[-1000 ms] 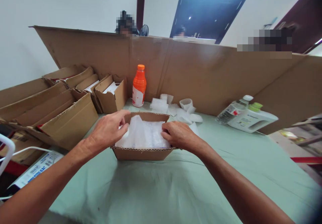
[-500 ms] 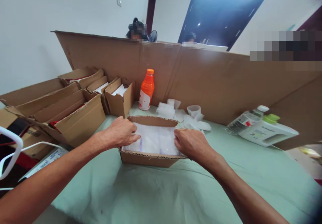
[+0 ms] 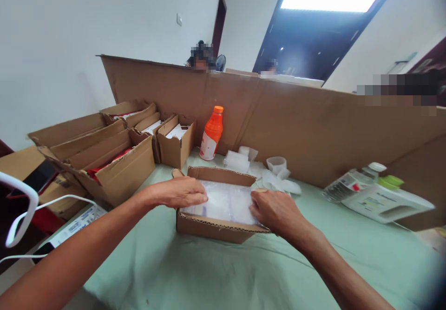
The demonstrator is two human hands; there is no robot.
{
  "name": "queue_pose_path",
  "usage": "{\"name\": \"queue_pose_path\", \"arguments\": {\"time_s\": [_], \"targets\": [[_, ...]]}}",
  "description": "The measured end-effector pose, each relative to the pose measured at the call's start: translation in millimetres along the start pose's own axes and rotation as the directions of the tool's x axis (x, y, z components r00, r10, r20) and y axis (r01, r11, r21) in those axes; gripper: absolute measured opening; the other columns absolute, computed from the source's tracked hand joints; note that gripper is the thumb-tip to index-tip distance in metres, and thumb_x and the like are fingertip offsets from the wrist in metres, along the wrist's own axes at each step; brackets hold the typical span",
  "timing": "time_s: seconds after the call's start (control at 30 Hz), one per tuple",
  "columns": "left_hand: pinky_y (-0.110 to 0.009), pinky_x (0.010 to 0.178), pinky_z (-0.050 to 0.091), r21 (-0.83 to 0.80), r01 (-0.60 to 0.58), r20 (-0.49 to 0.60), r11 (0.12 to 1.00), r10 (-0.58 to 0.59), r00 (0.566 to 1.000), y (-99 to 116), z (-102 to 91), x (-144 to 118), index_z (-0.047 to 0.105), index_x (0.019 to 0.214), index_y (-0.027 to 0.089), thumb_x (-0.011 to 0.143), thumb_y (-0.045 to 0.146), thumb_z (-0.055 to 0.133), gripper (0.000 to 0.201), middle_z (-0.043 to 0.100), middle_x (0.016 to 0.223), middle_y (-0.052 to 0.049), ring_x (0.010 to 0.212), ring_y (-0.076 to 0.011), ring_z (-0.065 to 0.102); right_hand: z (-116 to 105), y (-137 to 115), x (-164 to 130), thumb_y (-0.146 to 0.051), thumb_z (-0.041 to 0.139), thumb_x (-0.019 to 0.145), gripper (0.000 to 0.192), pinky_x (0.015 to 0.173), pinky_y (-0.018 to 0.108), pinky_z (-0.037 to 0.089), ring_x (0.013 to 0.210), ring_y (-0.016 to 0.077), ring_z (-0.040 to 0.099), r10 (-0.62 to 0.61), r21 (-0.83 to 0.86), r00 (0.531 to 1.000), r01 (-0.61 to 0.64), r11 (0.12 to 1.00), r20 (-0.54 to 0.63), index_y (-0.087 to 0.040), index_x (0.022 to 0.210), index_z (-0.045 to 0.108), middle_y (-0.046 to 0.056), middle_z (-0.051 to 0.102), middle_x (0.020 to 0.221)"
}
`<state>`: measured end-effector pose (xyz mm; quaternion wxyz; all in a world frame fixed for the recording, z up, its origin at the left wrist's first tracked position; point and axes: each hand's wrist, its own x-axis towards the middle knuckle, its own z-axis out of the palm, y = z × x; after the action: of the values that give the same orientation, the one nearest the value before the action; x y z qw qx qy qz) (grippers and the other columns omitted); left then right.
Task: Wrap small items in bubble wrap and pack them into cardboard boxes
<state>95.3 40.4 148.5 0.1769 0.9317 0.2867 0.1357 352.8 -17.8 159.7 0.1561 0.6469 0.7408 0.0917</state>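
- The clear plastic wrap (image 3: 228, 201) lies inside the cardboard box (image 3: 216, 233), between the left and right fingers; the box sits on the surface (image 3: 191, 277) below them.
- Left hand (image 3: 179, 192): fingers extended, close together, over the left end of the wrap; cannot tell whether they pinch it.
- Right hand (image 3: 275, 210): fingers curled narrow at the right end; grip hidden.
- Handling (judged): wrap light, soft, slippery; box walls stiff. Press wrap with flat fingers; hold box by end walls nearest them.

There are two hands (image 3: 190, 192) (image 3: 275, 208), one plastic-filled box (image 3: 212, 228), two bottles (image 3: 211, 135) (image 3: 348, 185), one jug (image 3: 371, 203).
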Motion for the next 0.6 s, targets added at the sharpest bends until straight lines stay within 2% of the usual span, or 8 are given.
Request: {"name": "queue_pose_path", "arguments": {"time_s": [0.1, 0.17, 0.23, 0.3, 0.37, 0.4, 0.53, 0.6], "targets": [[-0.030, 0.081, 0.051, -0.088, -0.021, -0.018, 0.996, 0.020, 1.000, -1, 0.8, -16, 0.071, 0.089, 0.021, 0.089, 0.030, 0.053, 0.020, 0.075, 0.091, -0.003, 0.086, -0.0189, 0.068, -1, 4, 0, -0.023, 0.056, 0.086, 0.016, 0.056, 0.030, 0.027, 0.075, 0.0261, 0.069, 0.012, 0.022, 0.999, -0.011, 1.000, -0.040, -0.016, 0.079, 0.069, 0.012, 0.074, 0.078], [-0.034, 0.088, 0.052, -0.174, -0.007, -0.183, 0.985, -0.025, 0.983, 4, -0.7, -28, 0.071, 0.099, 0.021, 0.090, 0.027, 0.053, 0.021, 0.075, 0.102, -0.005, 0.096, -0.0200, 0.068, -1, 12, -3, -0.036, 0.058, 0.088, 0.024, 0.053, 0.030, 0.025, 0.066, 0.0254, 0.066, 0.089, 0.110, 0.990, -0.077, 0.991, -0.106, -0.020, 0.072, 0.065, 0.009, 0.071, 0.069], [-0.035, 0.092, 0.052, -0.230, 0.028, -0.432, 0.973, -0.128, 0.893, 8, -1.3, -41, 0.070, 0.101, 0.021, 0.091, 0.026, 0.053, 0.020, 0.073, 0.105, -0.006, 0.100, -0.0198, 0.066, 2, 25, -10, -0.050, 0.054, 0.089, 0.036, 0.051, 0.030, 0.027, 0.058, 0.0236, 0.062, 0.214, 0.272, 0.954, -0.154, 0.950, -0.208, -0.022, 0.068, 0.061, 0.006, 0.067, 0.061], [-0.038, 0.095, 0.051, -0.279, 0.104, -0.618, 0.955, -0.262, 0.741, 7, 2.8, -52, 0.068, 0.105, 0.021, 0.091, 0.028, 0.053, 0.021, 0.071, 0.109, -0.007, 0.105, -0.0202, 0.065, 12, 40, -21, -0.059, 0.050, 0.089, 0.042, 0.051, 0.031, 0.034, 0.054, 0.0218, 0.059, 0.345, 0.471, 0.887, -0.173, 0.865, -0.308, -0.024, 0.068, 0.061, 0.004, 0.066, 0.060], [-0.041, 0.098, 0.051, -0.364, 0.186, -0.671, 0.913, -0.396, 0.627, 0, 14.2, -61, 0.064, 0.116, 0.021, 0.090, 0.033, 0.056, 0.030, 0.068, 0.118, -0.008, 0.111, -0.0222, 0.063, 28, 51, -34, -0.063, 0.051, 0.086, 0.042, 0.057, 0.033, 0.045, 0.059, 0.0226, 0.063, 0.433, 0.649, 0.831, -0.119, 0.752, -0.349, -0.025, 0.075, 0.065, 0.004, 0.070, 0.069], [-0.043, 0.100, 0.050, -0.421, 0.203, -0.656, 0.884, -0.451, 0.605, -4, 22.5, -65, 0.060, 0.124, 0.021, 0.090, 0.037, 0.058, 0.037, 0.065, 0.124, -0.010, 0.116, -0.0239, 0.062, 39, 54, -41, -0.063, 0.052, 0.085, 0.041, 0.062, 0.035, 0.049, 0.066, 0.0243, 0.066, 0.456, 0.719, 0.822, -0.084, 0.690, -0.342, -0.026, 0.083, 0.067, 0.005, 0.073, 0.078], [-0.048, 0.109, 0.045, -0.636, 0.131, -0.502, 0.760, -0.538, 0.677, -10, 62.4, -71, 0.042, 0.145, 0.020, 0.094, 0.050, 0.052, 0.060, 0.050, 0.148, -0.016, 0.136, -0.0295, 0.050, 91, 37, -57, -0.064, 0.061, 0.075, 0.057, 0.079, 0.041, 0.057, 0.093, 0.0305, 0.072, 0.393, 0.878, 0.897, -0.012, 0.478, -0.202, -0.025, 0.116, 0.066, 0.011, 0.074, 0.113], [-0.047, 0.112, 0.042, -0.692, 0.085, -0.449, 0.716, -0.521, 0.726, -5, 78.0, -71, 0.040, 0.147, 0.019, 0.097, 0.053, 0.045, 0.060, 0.048, 0.150, -0.016, 0.138, -0.0296, 0.048, 115, 19, -57, -0.066, 0.065, 0.070, 0.063, 0.079, 0.044, 0.059, 0.094, 0.0339, 0.072, 0.338, 0.903, 0.935, -0.051, 0.426, -0.107, -0.022, 0.114, 0.066, 0.015, 0.074, 0.112]]}}
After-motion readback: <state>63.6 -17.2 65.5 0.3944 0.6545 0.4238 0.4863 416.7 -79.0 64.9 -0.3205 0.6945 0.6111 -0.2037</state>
